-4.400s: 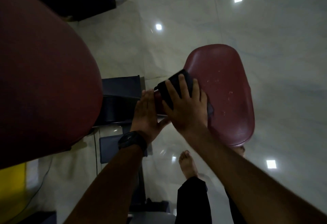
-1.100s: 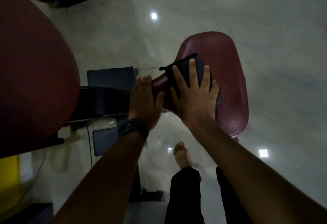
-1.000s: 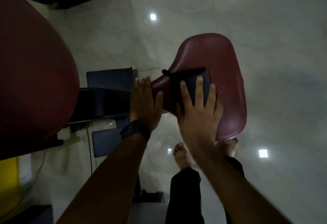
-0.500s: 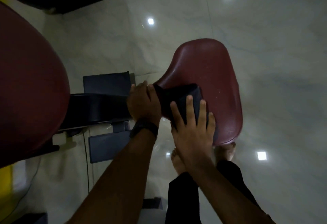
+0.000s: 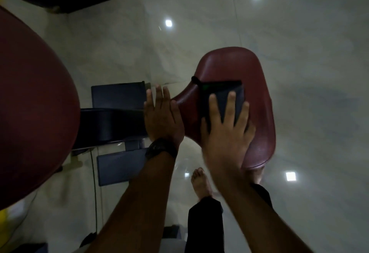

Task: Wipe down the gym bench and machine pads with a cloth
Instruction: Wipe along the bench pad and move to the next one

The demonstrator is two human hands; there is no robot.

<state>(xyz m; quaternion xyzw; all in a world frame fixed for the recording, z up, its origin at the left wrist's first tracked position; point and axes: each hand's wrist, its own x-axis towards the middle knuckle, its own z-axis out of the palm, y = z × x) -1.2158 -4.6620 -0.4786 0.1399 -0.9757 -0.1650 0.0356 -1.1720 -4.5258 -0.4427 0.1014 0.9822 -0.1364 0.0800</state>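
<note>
Mid-wipe on the maroon seat pad [image 5: 257, 100], right of centre and raised above the pale tiled floor [image 5: 309, 72]. Right hand [image 5: 225, 134] flat with fingers spread, pressing a dark folded cloth [image 5: 221, 96] against the pad's middle — not clenched around it, only pinning it by the palm and fingers. Left hand [image 5: 161, 116] open and flat, bracing the pad's narrow neck at the left, next to the dark machine frame [image 5: 111, 124]; nothing gripped there.

To do the stroke well, probably: keep the palm weight even so that the folded cloth stays flat and does not bunch, work in overlapping passes from the narrow neck out to the wide far edge, then along the near rim, where the padding curves under. Hold the brace steady on the neck so the seat does not swivel under pressure.

Pad surface smooth, leather-like, glossy at the near rim, with a slight grain. Too dim to tell dirt or damp. Cloth dark, almost navy, folded to a rough square, with one small corner poking out at its far left.

Another large maroon pad [image 5: 34, 102] at the far left — out of reach of both hands.
</note>
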